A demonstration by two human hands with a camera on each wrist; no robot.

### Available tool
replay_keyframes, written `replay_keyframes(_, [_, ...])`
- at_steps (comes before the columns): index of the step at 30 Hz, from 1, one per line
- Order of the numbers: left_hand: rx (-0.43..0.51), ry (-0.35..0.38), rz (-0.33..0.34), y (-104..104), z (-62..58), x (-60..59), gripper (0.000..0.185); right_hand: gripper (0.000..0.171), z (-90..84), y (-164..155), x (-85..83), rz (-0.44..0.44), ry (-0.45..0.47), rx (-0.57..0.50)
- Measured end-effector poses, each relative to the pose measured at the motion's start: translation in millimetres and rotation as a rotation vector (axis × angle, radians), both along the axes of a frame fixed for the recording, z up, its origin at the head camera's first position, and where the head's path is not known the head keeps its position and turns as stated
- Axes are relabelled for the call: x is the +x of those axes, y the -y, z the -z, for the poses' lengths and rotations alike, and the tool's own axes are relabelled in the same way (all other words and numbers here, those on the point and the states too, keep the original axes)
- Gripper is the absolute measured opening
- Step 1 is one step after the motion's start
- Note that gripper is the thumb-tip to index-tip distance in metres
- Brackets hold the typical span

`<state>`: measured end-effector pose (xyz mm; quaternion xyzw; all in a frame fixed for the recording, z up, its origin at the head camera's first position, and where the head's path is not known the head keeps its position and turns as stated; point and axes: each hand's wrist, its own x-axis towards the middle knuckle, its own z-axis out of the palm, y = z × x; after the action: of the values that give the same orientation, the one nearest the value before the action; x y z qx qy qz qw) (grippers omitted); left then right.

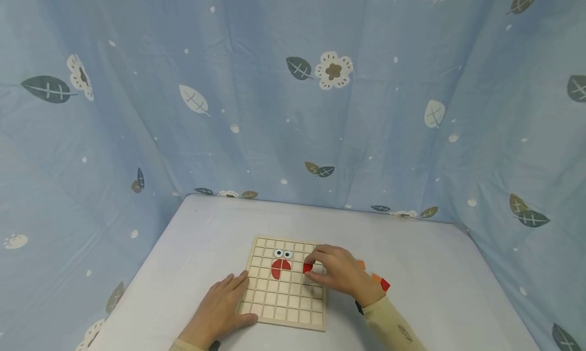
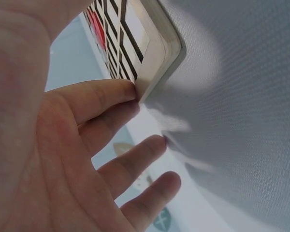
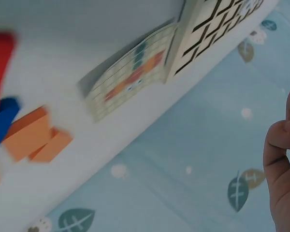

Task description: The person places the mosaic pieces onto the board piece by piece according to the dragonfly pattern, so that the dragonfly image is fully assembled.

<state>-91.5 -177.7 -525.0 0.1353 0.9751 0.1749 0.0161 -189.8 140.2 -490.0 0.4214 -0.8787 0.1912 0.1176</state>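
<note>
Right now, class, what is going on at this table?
A person is building a picture on a wooden grid board lying on a white table. The right hand pinches a small red piece in its fingers over the board's right side. The left hand rests flat against the board's near left corner. Already on the board are two eye tiles and a red rounded shape below them. Orange and red spare pieces lie on the table just right of the board.
</note>
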Motion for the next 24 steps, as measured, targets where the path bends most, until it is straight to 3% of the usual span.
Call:
replay_keyframes(10, [-0.002,0.002,0.012,1.5,-1.9,-1.1,0.095,0.022,3.2,38.2,-8.0,-0.050,0.007,0.090])
replay_keyframes(24, [0.007,0.006,0.020,1.8,-3.2,-1.0,0.095,0.021,17.5,62.1,-15.5,-0.006,0.003,0.255])
